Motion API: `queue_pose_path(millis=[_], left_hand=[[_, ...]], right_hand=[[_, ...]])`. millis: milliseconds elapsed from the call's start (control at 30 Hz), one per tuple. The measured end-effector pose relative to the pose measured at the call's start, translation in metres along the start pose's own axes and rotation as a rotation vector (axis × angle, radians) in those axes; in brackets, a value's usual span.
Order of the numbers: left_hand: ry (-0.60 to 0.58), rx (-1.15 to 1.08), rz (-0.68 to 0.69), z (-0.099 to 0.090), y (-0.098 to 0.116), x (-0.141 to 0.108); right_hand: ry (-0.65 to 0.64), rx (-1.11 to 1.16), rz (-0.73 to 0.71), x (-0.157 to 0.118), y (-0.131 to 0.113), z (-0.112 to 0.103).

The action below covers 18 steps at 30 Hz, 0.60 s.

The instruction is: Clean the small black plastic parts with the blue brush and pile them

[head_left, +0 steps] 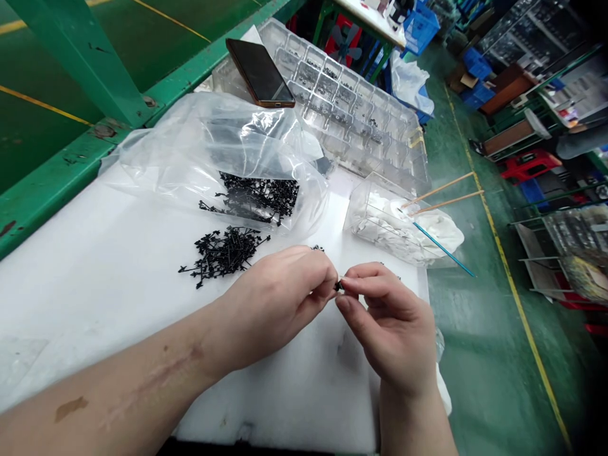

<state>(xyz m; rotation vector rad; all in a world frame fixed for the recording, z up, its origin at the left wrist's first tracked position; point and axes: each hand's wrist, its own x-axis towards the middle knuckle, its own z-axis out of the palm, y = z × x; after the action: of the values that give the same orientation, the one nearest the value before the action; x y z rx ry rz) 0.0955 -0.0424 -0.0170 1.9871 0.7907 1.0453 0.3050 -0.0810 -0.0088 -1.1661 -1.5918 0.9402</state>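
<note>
My left hand (280, 304) and my right hand (389, 323) meet above the white work surface (118, 316). Their fingertips pinch a small black plastic part (338, 285), which is mostly hidden by my fingers. To the left of my left hand lies a loose heap of black moulded parts on runners (223, 253). Further back, more of these black parts (254, 197) rest in a clear plastic bag (190, 142). A few tiny black pieces (317, 249) lie just beyond my hands.
A clear compartment tray (346, 107) holding small dark parts stands at the back, with a dark smartphone (259, 73) on its corner. A clear box of white cloth (403, 228) holds wooden sticks and a blue rod. Green rails run along the left; the floor lies right.
</note>
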Motion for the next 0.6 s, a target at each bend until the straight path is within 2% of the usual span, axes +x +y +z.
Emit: queue_pose_path(millis=[133, 233, 333, 500, 600], left_hand=[[0.013, 0.007, 0.005, 0.0011, 0.0018, -0.0002], [-0.006, 0.026, 0.034, 0.0017, 0.0025, -0.0003], [-0.02, 0.039, 0.066, 0.002, 0.0001, -0.0007], [0.039, 0.1, 0.101, 0.0022, -0.0034, -0.0031], [0.05, 0.11, 0.059, 0.0008, -0.0006, -0.0035]], right_hand=[[0.008, 0.001, -0.004, 0.0016, -0.0009, 0.0008], [0.032, 0.057, 0.043, 0.0028, -0.0009, 0.0044], [0.001, 0.024, 0.08, 0.0022, 0.0005, 0.0058], [0.023, -0.2, -0.102, 0.0002, 0.0019, 0.0066], [0.021, -0.254, -0.171, -0.0004, 0.0005, 0.0081]])
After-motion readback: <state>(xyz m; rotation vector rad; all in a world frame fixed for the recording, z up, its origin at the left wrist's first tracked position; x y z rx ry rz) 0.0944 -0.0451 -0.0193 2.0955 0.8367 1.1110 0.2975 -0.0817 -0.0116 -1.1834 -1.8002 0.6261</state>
